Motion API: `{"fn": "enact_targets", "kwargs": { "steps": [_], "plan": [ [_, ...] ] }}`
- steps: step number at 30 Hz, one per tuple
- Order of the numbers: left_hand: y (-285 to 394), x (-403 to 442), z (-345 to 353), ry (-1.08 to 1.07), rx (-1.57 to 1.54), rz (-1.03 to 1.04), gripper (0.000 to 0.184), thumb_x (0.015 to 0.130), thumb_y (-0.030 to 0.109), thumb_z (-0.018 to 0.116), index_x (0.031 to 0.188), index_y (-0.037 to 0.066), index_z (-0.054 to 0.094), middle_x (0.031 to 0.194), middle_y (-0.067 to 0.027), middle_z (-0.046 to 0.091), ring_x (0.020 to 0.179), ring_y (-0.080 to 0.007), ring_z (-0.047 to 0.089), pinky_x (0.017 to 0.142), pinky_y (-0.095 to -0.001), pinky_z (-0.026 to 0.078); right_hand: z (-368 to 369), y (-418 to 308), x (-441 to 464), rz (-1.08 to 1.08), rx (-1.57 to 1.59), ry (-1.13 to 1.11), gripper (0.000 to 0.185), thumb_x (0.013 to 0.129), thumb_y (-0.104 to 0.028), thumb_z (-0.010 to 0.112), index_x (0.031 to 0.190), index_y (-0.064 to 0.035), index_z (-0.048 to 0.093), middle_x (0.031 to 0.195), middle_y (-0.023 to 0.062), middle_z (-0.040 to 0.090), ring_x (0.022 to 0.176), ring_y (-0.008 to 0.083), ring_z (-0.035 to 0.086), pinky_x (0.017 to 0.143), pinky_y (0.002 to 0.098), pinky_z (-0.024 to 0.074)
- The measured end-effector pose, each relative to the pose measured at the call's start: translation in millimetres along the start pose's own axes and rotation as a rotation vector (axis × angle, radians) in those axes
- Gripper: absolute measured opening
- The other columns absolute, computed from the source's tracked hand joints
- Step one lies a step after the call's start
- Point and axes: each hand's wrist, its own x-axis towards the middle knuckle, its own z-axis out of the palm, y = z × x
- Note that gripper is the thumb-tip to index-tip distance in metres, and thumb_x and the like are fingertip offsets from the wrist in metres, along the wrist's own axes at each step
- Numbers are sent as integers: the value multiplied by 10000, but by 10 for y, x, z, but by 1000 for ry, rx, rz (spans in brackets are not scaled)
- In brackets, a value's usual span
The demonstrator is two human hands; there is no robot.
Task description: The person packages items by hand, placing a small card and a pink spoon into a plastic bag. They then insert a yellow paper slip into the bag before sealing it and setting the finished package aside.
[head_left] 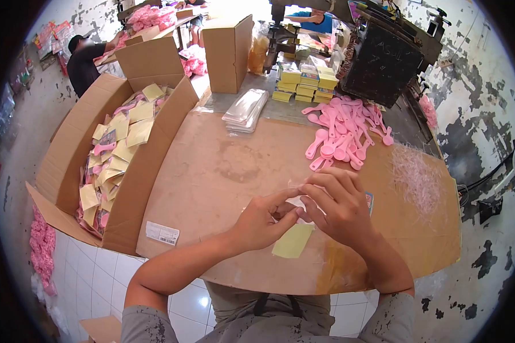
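My left hand [267,220] and my right hand [340,210] meet over the front of the cardboard-covered table, fingers closed in a pinch. Between them is a clear plastic bag [296,201], mostly hidden by the fingers. A pale yellow card [293,241] shows just below the fingertips; whether it sits inside the bag I cannot tell. Part of a printed card [370,202] sticks out beside my right wrist. Beyond my hands lies a heap of pink plastic scoops [340,134].
An open carton [149,166] at left holds many bagged cards with pink pieces. Clear bags [246,111] lie stacked at the back, near card stacks [303,83] and a black machine [380,60]. Plastic strips [420,180] lie right. A person [86,66] works far left.
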Motion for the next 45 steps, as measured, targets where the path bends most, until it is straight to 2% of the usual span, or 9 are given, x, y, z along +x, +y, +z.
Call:
{"fn": "enact_targets", "kwargs": {
  "steps": [7, 16, 28, 32, 34, 37, 41, 43, 45],
  "plan": [
    [-53, -5, -22, -135, 321, -30, 463, 967, 48, 682, 1408, -33, 569, 871, -123, 774, 775, -117, 732, 695, -288, 594, 147, 12, -63, -11, -102, -187, 228, 734, -131, 735, 926, -51, 643, 954, 69, 598, 996, 256, 608, 897, 402, 461],
    [-188, 49, -13, -152, -86, -127, 464, 1044, 39, 568, 1501, 19, 492, 931, -99, 786, 806, -71, 689, 736, -257, 553, -46, 384, -64, 312, 247, 43, 154, 824, -68, 753, 947, -53, 661, 967, 93, 644, 935, 285, 636, 814, 423, 495],
    [-159, -2, -15, -144, 102, -103, 538, 1024, 13, 603, 1535, -20, 436, 927, -79, 760, 798, -55, 643, 697, -261, 535, 126, 46, -97, -54, -75, -87, 200, 779, -105, 763, 963, -46, 712, 936, 44, 654, 878, 210, 648, 737, 352, 468],
    [-225, 24, -20, -142, 183, -54, 540, 995, 66, 634, 1507, -23, 488, 856, -130, 771, 657, -137, 667, 637, -290, 537, 210, 69, -149, -115, -141, -127, 194, 764, -115, 761, 938, -40, 721, 925, 43, 663, 856, 200, 655, 710, 343, 467],
    [-229, 33, -34, -180, 284, -45, 533, 996, 63, 628, 1505, -20, 495, 854, -138, 767, 657, -155, 671, 647, -290, 542, 234, 74, -151, -67, -101, -135, 179, 750, -131, 749, 897, -42, 698, 878, 41, 628, 819, 209, 632, 691, 348, 470],
    [-92, 55, -35, -167, 242, -140, 460, 1044, 78, 616, 1492, 14, 537, 934, -67, 771, 807, -63, 660, 724, -268, 549, 223, 168, -127, 78, 40, -19, 141, 760, -100, 750, 872, -43, 686, 855, 51, 628, 777, 204, 623, 681, 335, 479],
    [-130, 96, -90, -130, -85, -186, 424, 1072, 101, 586, 1488, 25, 547, 1035, -99, 789, 876, -80, 698, 780, -267, 565, -39, 384, -131, 524, 502, 29, 78, 815, -37, 738, 865, -39, 677, 846, 66, 648, 752, 155, 618, 676, 292, 482],
    [-154, 109, -127, -168, -91, -174, 420, 1086, 116, 568, 1494, 22, 535, 1082, -119, 789, 916, -93, 715, 816, -266, 571, -298, 630, -131, 538, 461, 48, 63, 857, -31, 723, 876, -25, 663, 835, 44, 640, 726, 100, 584, 627, 273, 452],
    [-110, 119, -120, -138, -208, -211, 421, 1092, 125, 557, 1496, 15, 526, 1087, -135, 788, 945, -105, 721, 839, -270, 575, -524, 936, -311, 605, 784, 5, 49, 886, -42, 700, 885, -21, 656, 823, 22, 634, 723, 84, 596, 597, 261, 458]
  ]
}}
